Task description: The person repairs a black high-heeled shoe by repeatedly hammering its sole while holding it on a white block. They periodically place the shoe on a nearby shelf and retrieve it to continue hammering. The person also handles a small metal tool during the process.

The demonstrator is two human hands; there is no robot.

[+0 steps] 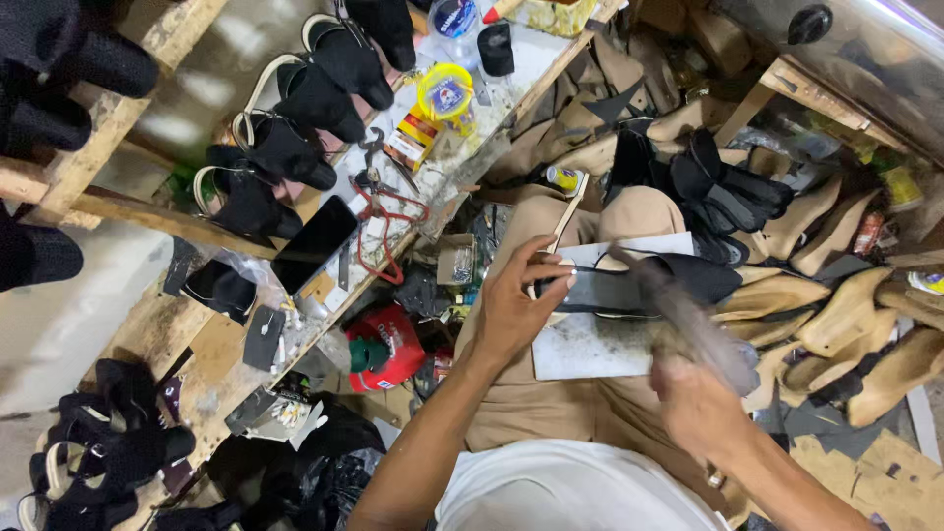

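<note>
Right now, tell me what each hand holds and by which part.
Left hand pins the black shoe sole at its near end. Right hand grips a blurred hammer by its handle.

The hammer point(678, 320) above the grey board point(590, 349) is smeared by motion blur; the right hand point(698, 408) gripping it blurs too.

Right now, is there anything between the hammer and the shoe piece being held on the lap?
Nothing visible. The right hand swings the blurred hammer just above the dark shoe piece on the white board. The left hand pins its left end, clear of the hammer.
</note>
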